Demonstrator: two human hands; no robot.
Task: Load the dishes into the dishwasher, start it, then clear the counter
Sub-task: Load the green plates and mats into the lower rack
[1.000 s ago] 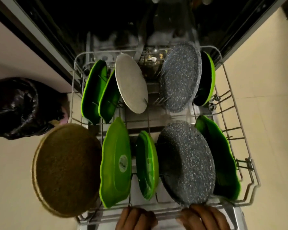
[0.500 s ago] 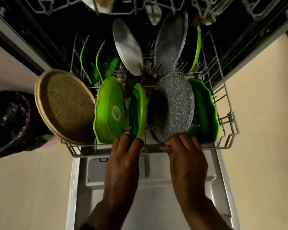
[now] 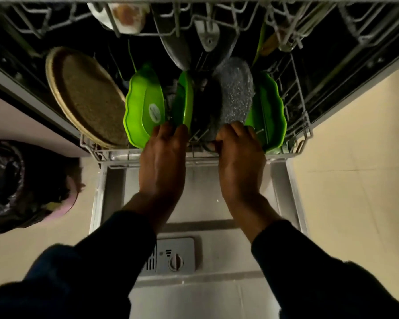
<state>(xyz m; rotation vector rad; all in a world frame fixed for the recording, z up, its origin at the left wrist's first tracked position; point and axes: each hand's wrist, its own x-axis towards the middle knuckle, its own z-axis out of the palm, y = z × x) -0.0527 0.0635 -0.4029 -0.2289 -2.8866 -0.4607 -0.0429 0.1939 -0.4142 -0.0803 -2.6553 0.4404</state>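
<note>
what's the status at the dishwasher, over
Both hands, left and right, on front rail of lower rack. Rack loaded with plates, partly inside. Door open flat. Nothing blocking.
</note>
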